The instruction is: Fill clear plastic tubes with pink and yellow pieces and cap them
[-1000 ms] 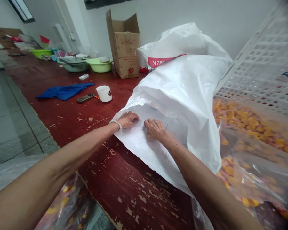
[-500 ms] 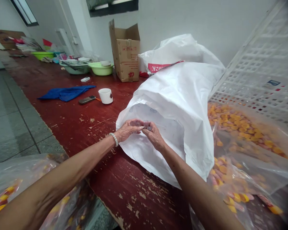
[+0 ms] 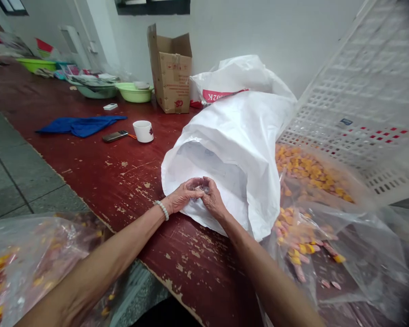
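Note:
At the mouth of a large white sack [image 3: 238,118], my two hands meet. My left hand [image 3: 183,196], with a pale bead bracelet on its wrist, has its fingers curled round small clear plastic pieces [image 3: 201,188]. From the other side, my right hand [image 3: 212,200] pinches the same cluster. The pieces are too small and see-through for their exact kind to show, and the fingers hide part of them. Behind the hands the sack gapes, lying on its side on the red table [image 3: 129,181].
A white cup [image 3: 143,131], phone [image 3: 115,136] and blue cloth [image 3: 82,126] lie left of the sack. Behind stand a cardboard box [image 3: 175,81] and a green basin [image 3: 135,93]. To the right, a white plastic crate [image 3: 347,109] leans over bags of orange-and-pink pieces [image 3: 306,172].
The view has turned and shifted slightly. My hands have drawn closer together round the clear pieces and sit nearer the sack's front edge. The crate at the right looks tilted differently.

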### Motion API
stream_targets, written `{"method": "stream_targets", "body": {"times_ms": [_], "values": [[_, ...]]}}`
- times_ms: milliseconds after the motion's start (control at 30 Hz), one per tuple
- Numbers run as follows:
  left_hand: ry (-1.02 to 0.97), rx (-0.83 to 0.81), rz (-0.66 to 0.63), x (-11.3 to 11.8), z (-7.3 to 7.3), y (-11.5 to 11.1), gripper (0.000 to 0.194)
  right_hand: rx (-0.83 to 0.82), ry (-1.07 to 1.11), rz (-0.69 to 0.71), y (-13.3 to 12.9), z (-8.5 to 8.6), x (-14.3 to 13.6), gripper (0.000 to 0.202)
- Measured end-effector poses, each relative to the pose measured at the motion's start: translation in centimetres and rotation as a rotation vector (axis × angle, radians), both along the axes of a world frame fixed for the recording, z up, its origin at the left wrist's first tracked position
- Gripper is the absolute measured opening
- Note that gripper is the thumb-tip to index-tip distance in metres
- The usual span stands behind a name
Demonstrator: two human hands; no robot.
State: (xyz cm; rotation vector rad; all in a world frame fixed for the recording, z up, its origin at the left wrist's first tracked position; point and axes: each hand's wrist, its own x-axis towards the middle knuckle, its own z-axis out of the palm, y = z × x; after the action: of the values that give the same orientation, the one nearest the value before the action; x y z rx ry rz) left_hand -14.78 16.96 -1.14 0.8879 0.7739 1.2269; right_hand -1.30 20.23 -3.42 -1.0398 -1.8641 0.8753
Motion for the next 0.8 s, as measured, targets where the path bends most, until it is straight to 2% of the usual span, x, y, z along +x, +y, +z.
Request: {"method": "stream_targets", "body": {"times_ms": [167,300,367,433,500,567,633,700,800], "values": [[0.047,-0.039,0.155,1.2,-0.3,-0.2,0.044,0.088,-0.296,0.022,-1.2,0.6,0.9,0.059],[0.121,-0.003,0.235,2.4,-0.7,-0.3,0.038,0.113,-0.533,-0.096,-2.9,1.7,1.6,0.064],[0.136,0.035,0.278,3.0,-0.7,-0.6,0.031,0.13,-0.62,-0.16,-3.8,2.2,2.1,0.062],[0.15,0.067,0.322,3.2,-0.5,-1.0,0.027,0.13,-0.618,-0.176,-4.7,2.5,2.7,0.052],[0.15,0.085,0.342,3.2,-0.1,-1.5,0.027,0.091,-0.484,-0.204,-5.5,2.8,3.2,0.038],[0.143,0.067,0.315,3.1,0.4,-2.3,0.029,0.035,-0.235,-0.299,-6.3,3.2,3.6,0.028],[0.135,0.023,0.253,3.2,0.9,-3.3,0.03,-0.064,0.071,-0.376,-7.3,3.7,3.6,0.029],[0.1,-0.009,0.187,3.5,1.3,-4.4,0.032,-0.185,0.339,-0.374,-8.2,4.3,3.3,0.034],[-0.008,-0.025,0.111,4.3,1.6,-6.0,0.04,-0.236,0.535,-0.351,-9.6,4.7,2.7,0.036]]}}
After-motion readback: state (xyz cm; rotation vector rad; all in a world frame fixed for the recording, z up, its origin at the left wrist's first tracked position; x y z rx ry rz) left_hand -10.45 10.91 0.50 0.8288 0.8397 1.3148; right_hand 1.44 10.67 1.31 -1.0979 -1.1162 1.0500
